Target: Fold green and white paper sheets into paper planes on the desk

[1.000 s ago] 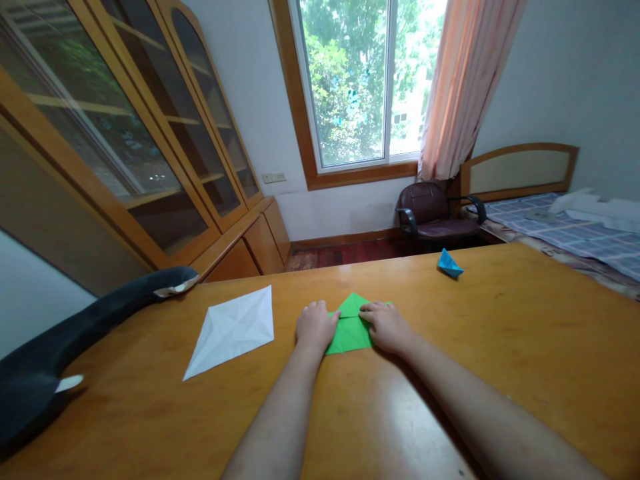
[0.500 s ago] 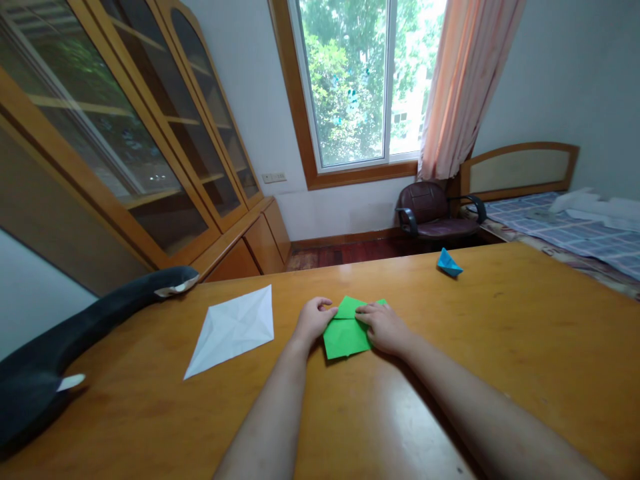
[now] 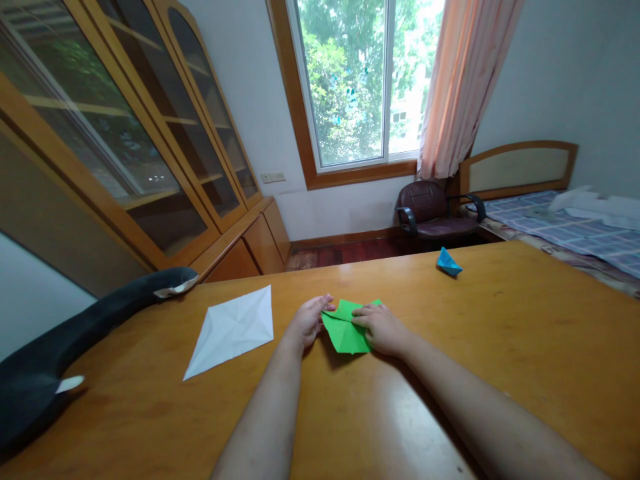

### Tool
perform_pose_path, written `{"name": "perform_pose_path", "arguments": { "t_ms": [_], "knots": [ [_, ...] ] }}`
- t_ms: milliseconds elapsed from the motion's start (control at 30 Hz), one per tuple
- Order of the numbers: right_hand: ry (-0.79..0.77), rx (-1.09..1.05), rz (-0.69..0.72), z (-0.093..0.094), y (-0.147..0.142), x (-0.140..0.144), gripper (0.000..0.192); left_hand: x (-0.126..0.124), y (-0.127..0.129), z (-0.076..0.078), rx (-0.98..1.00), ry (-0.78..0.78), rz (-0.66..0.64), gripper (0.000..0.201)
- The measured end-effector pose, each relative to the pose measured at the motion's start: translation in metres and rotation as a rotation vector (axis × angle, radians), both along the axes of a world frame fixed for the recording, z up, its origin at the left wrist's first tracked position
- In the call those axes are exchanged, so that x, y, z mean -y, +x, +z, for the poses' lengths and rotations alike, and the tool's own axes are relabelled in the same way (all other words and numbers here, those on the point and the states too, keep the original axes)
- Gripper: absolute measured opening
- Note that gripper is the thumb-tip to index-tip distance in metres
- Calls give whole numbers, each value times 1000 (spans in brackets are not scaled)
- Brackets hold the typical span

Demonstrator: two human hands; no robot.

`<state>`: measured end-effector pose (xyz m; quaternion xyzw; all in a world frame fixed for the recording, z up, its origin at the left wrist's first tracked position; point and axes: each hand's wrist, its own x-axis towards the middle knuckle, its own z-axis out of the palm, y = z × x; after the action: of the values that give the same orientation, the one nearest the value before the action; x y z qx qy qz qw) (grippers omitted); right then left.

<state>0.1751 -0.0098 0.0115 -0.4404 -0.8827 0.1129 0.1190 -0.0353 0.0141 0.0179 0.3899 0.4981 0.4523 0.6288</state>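
A folded green paper [image 3: 345, 330] lies on the wooden table [image 3: 450, 347] just in front of me. My left hand [image 3: 306, 322] pinches its left corner and lifts that side a little. My right hand [image 3: 381, 328] presses down on the paper's right part, fingers flat along the fold. A creased white paper square [image 3: 234, 329] lies flat to the left of my left hand, untouched. A small blue folded paper boat [image 3: 448, 263] stands near the table's far edge on the right.
A dark stuffed shape [image 3: 75, 333] lies along the table's left edge. Beyond the table stand a dark armchair [image 3: 433, 213], a bed [image 3: 565, 227] on the right and a glass-fronted wooden cabinet [image 3: 125, 133] on the left under a window.
The green paper has turned and its left side has risen as my left hand moved from pressing flat to pinching the corner. My right hand has stayed on the paper.
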Motion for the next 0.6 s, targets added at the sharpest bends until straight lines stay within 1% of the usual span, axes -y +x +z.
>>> {"name": "perform_pose_path", "arguments": {
  "t_ms": [33, 100, 167, 267, 333, 400, 433, 467, 500, 600],
  "knots": [
    [5, 11, -2, 0, 0, 0, 41, -1, -3, -1, -39, 1, -29, 44],
    [12, 34, -4, 0, -2, 1, 42, -3, -6, -4, -184, 15, -79, 40],
    [14, 57, -1, 0, -3, 2, 43, -4, -9, -6, -395, 34, -102, 39],
    [10, 84, 0, 0, -6, 3, 44, -6, -8, -6, -772, 87, -95, 37],
    [2, 96, -10, 1, -7, 4, 44, -3, -4, -4, -1047, 179, -73, 35],
    [-2, 104, -33, 1, -9, 5, 44, 2, 3, 0, -1289, 322, -60, 34],
    [1, 106, -46, 1, -10, 6, 44, 5, 8, 2, -1377, 413, -74, 33],
    [6, 106, -58, 1, -10, 6, 45, 9, 14, 4, -1433, 485, -104, 30],
    [11, 105, -69, 1, -11, 7, 45, 12, 20, 5, -1461, 537, -164, 27],
    [17, 109, -78, 0, -13, 8, 41, 19, 35, 5, -1426, 656, -354, 28]
  ]
}}
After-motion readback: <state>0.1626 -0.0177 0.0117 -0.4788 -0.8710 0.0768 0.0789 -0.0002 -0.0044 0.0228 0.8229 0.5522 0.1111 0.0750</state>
